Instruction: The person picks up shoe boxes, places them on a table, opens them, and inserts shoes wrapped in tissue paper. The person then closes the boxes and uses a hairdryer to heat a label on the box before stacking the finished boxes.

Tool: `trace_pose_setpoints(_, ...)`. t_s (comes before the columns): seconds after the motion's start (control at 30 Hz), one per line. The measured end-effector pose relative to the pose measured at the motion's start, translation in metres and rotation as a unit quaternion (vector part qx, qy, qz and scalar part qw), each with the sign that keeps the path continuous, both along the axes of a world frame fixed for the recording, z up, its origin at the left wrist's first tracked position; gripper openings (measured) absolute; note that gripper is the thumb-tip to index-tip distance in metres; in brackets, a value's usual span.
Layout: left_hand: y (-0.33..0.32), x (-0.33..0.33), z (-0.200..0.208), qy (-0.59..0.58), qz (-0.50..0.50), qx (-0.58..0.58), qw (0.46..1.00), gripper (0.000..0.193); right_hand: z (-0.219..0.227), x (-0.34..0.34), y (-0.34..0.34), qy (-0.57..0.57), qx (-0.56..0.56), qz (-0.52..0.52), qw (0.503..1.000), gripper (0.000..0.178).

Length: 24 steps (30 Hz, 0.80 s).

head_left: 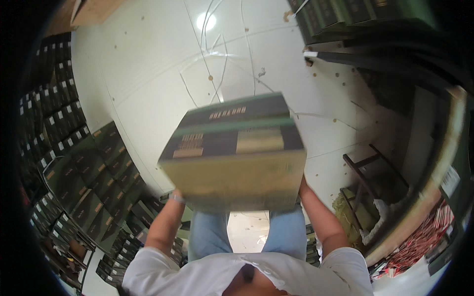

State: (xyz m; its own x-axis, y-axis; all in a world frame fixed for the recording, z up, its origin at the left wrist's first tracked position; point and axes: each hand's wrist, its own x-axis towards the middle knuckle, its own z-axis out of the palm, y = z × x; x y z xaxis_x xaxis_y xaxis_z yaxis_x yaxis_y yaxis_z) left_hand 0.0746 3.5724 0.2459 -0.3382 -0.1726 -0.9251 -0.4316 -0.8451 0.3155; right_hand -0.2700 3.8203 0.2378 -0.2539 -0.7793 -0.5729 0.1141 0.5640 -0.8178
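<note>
A large cardboard box (232,180) is held up in front of me, above my lap. Its near side is yellow-brown, while its top is dark with green bands and pale printed patches; motion smears it slightly. My left hand (177,193) supports the box at its lower left side, and my right hand (302,185) grips the right side. Most of the fingers of both hands are hidden by the box. A band circles my left wrist.
Dark green boxes (91,177) are stacked along the left, with more boxes (340,15) at the far right. White straps (224,54) lie on the pale floor (148,74). At right are a dark wooden stool (368,163), a curved table edge (419,212) and red-and-white packets (419,241).
</note>
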Motion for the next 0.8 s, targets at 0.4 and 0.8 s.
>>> trace_pose_setpoints(0.4, 0.03, -0.052, 0.37, 0.175, -0.096, 0.04, 0.979, 0.046, 0.472, 0.04, 0.101, -0.136, -0.089, -0.265, 0.951, 0.09)
trace_pose_setpoints(0.8, 0.234, -0.347, 0.515, 0.312, -0.168, 0.063, 0.933, 0.05, 0.648, -0.074, 0.318, -0.07, -0.226, -0.399, 0.886, 0.087)
